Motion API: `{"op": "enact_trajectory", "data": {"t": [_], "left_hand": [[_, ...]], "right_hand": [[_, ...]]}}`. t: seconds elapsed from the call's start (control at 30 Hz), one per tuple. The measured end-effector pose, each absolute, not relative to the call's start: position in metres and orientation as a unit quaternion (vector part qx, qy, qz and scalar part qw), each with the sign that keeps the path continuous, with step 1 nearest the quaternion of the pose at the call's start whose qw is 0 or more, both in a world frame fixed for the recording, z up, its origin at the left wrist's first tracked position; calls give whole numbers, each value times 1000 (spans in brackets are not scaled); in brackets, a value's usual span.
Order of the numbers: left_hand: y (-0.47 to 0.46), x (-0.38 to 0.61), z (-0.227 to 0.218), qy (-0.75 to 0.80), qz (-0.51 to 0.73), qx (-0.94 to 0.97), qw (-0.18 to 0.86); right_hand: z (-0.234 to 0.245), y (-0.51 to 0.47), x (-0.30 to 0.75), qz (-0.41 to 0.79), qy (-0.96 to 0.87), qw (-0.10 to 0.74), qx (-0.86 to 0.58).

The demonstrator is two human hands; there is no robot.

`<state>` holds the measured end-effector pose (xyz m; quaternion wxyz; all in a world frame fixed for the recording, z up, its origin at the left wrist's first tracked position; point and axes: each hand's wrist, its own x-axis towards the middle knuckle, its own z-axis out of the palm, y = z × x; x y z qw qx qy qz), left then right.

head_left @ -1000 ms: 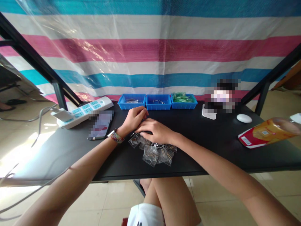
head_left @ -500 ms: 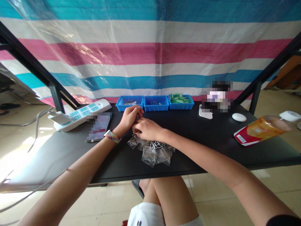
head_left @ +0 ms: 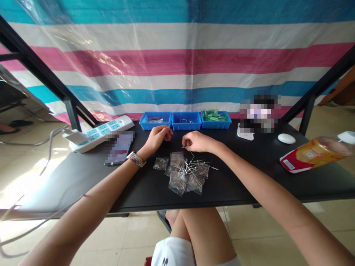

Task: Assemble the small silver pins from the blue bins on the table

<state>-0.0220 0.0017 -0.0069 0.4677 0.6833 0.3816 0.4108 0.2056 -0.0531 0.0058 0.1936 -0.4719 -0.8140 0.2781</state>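
My right hand (head_left: 198, 142) is closed in a pinch over the black table, with a thin metal rivet (head_left: 183, 147) sticking out at its fingertips. My left hand (head_left: 158, 137) is curled in front of the left blue bin (head_left: 155, 126); what its fingers hold, if anything, is hidden. Below the hands lies a loose pile of silver pop rivets (head_left: 189, 168). Around and under the pile are several small clear plastic bags (head_left: 177, 183) with brass-coloured pins inside. One small bag (head_left: 160, 163) lies apart at the left.
The middle blue bin (head_left: 186, 126) holds a few rivets, the right blue bin (head_left: 216, 125) green packets. At left are a power strip (head_left: 107, 129) and a phone (head_left: 120, 147). A white oval case (head_left: 286, 138) and a tilted drink bottle (head_left: 313, 153) are at right.
My hands have come apart; the right one has moved right and up, holding a rivet. The rivet pile it covered now shows. The view has shifted slightly.
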Motion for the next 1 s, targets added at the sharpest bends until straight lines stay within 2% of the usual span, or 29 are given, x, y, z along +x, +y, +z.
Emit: {"op": "enact_trajectory", "data": {"t": [0.4,0.53,0.73,0.9,1.0], "left_hand": [[5,-23,-12,376,380,699,475],[5,-23,-13,377,381,698,475],[4,-22,-13,375,380,699,476],[5,-23,-13,373,385,698,475],[6,-23,-14,366,385,703,473]], "right_hand": [[0,-65,221,311,-786,255,-469],[-1,-61,226,358,-759,281,-465],[-3,-58,233,417,-717,355,-433],[-10,-54,233,474,-587,448,-480],[-13,-52,234,497,-539,476,-485]]}}
